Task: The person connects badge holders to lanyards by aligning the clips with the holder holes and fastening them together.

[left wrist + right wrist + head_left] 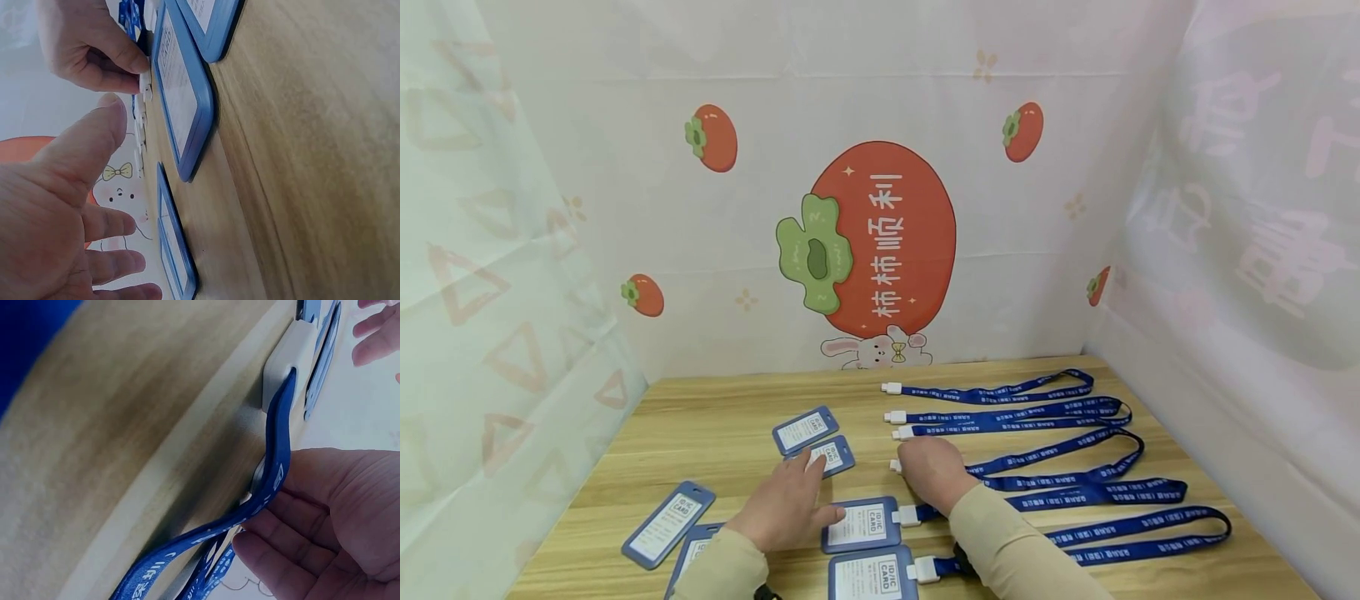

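Note:
My left hand (788, 507) is spread over the table with its fingers apart, holding nothing. Its fingertips overlap a blue-framed ID card holder (841, 455) in the head view. Another card holder (805, 431) lies just behind that one. My right hand (931, 469) pinches the white clip (895, 465) of a blue lanyard (1045, 454) between thumb and fingers. Beside the hands, a card holder (859, 527) is joined to the white clip (908, 515) of another lanyard. In front, a second card holder (871, 577) is likewise joined to a lanyard clip (925, 570).
Several more blue lanyards (1000, 393) lie in rows across the right side of the wooden table (715, 417), clips facing left. At the left lie two loose card holders, one whole (668, 525) and one (688, 554) partly behind my left sleeve. Printed cloth walls (760, 208) enclose the table.

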Available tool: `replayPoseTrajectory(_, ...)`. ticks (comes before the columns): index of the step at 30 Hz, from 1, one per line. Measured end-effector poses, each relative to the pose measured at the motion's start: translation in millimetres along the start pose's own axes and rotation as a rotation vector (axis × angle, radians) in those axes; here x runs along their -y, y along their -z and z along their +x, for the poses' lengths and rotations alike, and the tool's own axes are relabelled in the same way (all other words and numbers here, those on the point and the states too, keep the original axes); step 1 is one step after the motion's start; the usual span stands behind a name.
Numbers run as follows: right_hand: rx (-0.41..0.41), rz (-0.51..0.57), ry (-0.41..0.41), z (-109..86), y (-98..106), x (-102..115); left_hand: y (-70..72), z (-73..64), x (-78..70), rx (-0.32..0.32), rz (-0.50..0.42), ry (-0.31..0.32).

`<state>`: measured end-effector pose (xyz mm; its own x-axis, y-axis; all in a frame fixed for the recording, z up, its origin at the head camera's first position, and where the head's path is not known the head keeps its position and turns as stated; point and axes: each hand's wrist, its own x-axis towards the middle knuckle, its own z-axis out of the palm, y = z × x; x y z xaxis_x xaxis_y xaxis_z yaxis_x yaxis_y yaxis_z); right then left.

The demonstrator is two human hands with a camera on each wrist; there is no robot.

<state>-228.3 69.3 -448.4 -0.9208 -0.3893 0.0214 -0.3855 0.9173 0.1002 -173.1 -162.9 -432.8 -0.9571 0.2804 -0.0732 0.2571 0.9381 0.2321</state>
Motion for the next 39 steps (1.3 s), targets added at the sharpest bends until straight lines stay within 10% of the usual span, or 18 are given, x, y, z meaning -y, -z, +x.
replayPoseTrajectory(39, -0.145, -0.016, 0.058, -2.8, -4.6, -2.6, -3.7, 2.1, -2.6, 0.014, 0.069, -0.058)
